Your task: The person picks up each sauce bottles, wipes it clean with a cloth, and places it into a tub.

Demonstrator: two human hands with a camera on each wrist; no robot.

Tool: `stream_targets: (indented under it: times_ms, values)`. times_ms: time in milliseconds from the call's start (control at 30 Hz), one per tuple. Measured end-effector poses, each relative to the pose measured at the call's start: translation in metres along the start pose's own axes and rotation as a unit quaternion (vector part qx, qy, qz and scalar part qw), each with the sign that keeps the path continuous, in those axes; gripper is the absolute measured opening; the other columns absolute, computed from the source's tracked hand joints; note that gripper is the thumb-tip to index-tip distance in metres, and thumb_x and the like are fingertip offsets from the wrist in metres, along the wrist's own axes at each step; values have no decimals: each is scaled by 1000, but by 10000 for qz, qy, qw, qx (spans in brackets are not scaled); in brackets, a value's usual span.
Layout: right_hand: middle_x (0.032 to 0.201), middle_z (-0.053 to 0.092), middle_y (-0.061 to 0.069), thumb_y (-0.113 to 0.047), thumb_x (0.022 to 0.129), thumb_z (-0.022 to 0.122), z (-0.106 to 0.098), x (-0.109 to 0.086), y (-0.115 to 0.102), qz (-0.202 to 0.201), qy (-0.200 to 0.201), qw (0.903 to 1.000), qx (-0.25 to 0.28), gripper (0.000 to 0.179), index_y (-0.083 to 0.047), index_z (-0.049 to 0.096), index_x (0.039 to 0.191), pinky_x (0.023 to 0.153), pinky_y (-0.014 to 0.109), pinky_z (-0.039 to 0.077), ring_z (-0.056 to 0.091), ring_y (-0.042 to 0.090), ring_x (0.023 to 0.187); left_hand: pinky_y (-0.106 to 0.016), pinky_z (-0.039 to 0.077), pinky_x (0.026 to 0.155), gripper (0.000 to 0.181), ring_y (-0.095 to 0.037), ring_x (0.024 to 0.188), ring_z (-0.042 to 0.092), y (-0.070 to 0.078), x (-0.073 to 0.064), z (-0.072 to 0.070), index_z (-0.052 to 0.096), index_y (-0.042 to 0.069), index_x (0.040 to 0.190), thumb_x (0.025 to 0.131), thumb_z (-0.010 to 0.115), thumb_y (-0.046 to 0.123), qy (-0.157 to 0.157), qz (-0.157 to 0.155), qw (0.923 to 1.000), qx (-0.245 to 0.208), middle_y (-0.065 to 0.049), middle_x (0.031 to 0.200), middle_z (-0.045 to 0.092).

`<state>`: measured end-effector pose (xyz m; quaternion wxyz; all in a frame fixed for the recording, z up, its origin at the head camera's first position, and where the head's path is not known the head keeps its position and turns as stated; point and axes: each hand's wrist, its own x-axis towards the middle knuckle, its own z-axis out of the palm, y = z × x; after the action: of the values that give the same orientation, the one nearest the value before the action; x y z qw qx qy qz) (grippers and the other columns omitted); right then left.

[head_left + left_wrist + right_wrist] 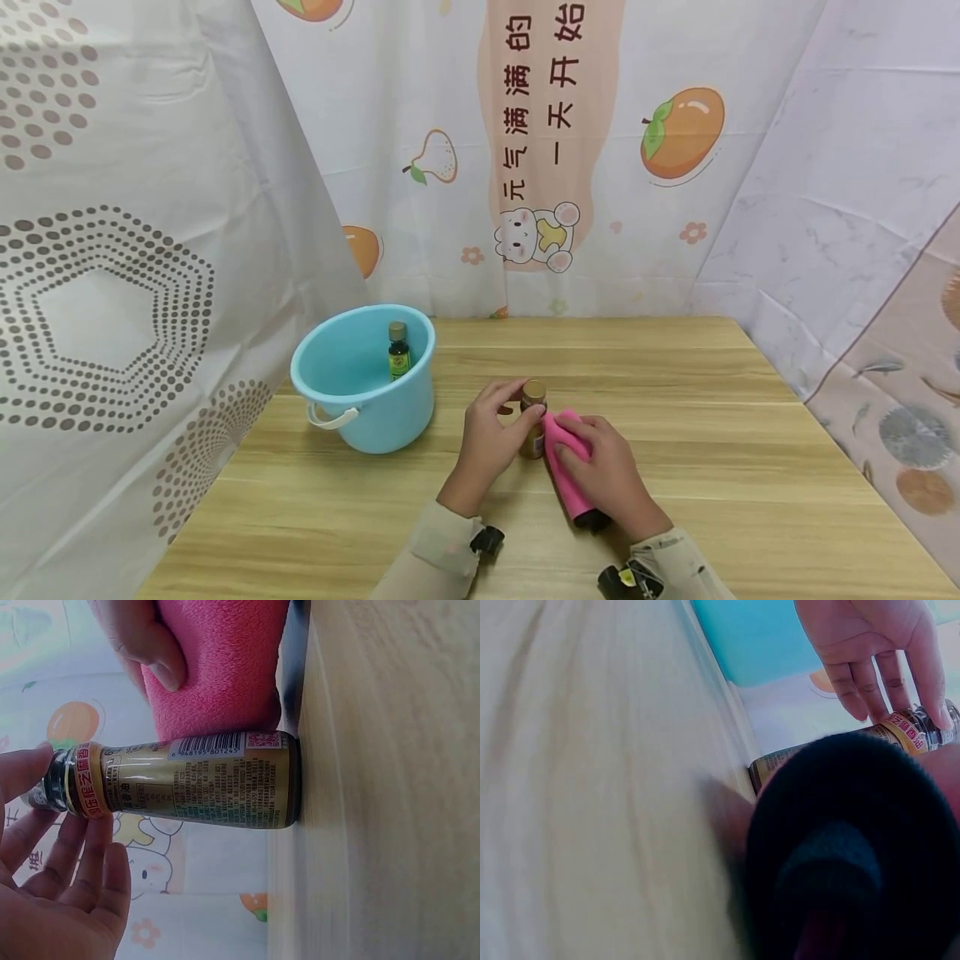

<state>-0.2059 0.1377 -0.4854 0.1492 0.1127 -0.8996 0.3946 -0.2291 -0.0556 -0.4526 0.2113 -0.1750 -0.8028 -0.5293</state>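
A small sesame oil bottle with a gold cap stands upright on the wooden table. My left hand pinches it by the neck between thumb and fingers; the left wrist view shows its gold label and barcode. Close on the right, my right hand grips a pink fuzzy cloth-like roll with a black round end. One end of the pink roll lies right against the bottle's side. In the right wrist view, the black end hides much of the right hand and part of the bottle.
A light blue bucket with a white handle stands at the left of the table. Inside it is a dark bottle with a yellow-green label. Patterned curtains hang behind and along both sides of the table.
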Motion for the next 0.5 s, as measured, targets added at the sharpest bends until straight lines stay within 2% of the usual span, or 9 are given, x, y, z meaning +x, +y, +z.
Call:
stream_targets:
  times_ms: [133, 500]
  values:
    - [117, 69, 9, -18, 88, 82, 1, -1, 1, -219, 263, 9994, -4, 40, -18, 75, 127, 80, 38, 57, 68, 23, 101, -41, 58, 86, 45, -13, 111, 67, 0, 0, 0, 71, 11, 133, 94, 79, 31, 7, 17, 10000, 49, 1, 122, 69]
    - [124, 68, 7, -14, 87, 83, -1, 0, -2, -801, 871, 9926, 272, 43, -19, 75, 129, 81, 42, 60, 68, 23, 105, -40, 59, 87, 45, -12, 110, 67, -1, -1, 0, 70, 15, 135, 95, 77, 34, -37, -47, 9999, 127, 5, 121, 69]
